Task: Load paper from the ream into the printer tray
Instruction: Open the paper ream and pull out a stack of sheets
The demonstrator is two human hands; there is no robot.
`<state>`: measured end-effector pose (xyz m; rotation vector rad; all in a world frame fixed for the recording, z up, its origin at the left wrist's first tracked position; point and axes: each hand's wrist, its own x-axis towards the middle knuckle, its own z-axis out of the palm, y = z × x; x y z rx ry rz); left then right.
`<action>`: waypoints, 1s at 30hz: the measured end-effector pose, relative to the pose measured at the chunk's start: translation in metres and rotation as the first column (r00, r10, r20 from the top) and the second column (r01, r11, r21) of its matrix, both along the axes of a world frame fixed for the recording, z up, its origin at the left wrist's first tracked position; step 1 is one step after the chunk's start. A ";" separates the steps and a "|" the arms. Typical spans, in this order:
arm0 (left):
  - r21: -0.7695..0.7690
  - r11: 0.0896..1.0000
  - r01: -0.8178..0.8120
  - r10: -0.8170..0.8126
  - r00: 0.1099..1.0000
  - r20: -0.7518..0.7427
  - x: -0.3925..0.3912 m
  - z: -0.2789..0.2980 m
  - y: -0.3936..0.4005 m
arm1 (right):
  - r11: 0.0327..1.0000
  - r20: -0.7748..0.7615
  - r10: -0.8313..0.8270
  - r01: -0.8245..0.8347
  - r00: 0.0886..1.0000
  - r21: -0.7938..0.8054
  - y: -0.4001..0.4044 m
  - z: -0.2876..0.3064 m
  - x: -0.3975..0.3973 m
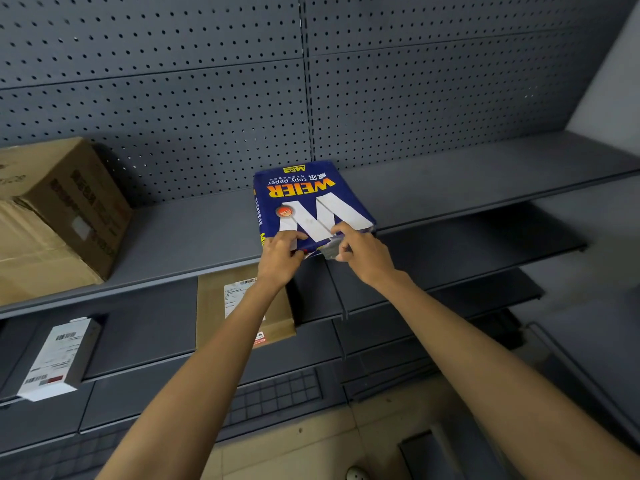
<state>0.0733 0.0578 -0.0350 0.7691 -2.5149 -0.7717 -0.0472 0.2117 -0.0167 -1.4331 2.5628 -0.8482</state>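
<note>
A blue ream of copy paper with a large white W and orange lettering lies flat on the grey metal shelf, its near end sticking out over the shelf's front edge. My left hand grips the ream's near left corner, thumb on top. My right hand holds the near right end, where the wrapper looks torn and white paper edges show. No printer or tray is in view.
A large cardboard box stands on the same shelf at the left. On the shelf below lie a brown labelled parcel and a white labelled box. Grey pegboard backs the shelves. Tan floor shows at the bottom.
</note>
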 end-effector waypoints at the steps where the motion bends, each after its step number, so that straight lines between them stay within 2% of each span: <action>1: -0.020 1.000 0.002 -0.002 1.000 0.002 0.001 -0.001 0.002 | 1.000 0.013 0.011 -0.011 1.000 0.009 0.005 -0.002 0.001; 9: -0.203 0.979 -0.007 0.021 0.998 0.067 0.007 -0.007 0.017 | 0.993 0.076 0.092 -0.097 0.993 0.072 0.039 -0.024 0.015; 15: -0.277 0.961 -0.012 0.031 0.998 0.063 0.009 -0.009 0.019 | 0.997 -0.023 0.004 -0.006 1.000 -0.079 0.048 -0.014 0.020; 20: -0.315 0.948 -0.052 0.068 0.997 0.039 0.007 -0.011 0.022 | 0.976 -0.027 -0.098 0.090 0.995 -0.197 0.039 0.005 0.010; 23: -0.368 0.928 -0.058 0.079 0.996 0.040 0.007 -0.015 0.024 | 0.959 -0.013 -0.092 0.085 0.996 -0.271 0.029 0.012 0.000; 27: -0.338 0.938 -0.073 0.076 0.997 -0.004 0.007 -0.014 0.022 | 0.977 -0.010 0.001 -0.003 1.000 -0.214 0.012 0.017 -0.014; 30: -0.254 0.963 -0.091 0.081 0.995 -0.049 0.005 -0.009 0.022 | 0.986 -0.009 0.059 -0.060 0.998 -0.154 -0.001 0.014 -0.020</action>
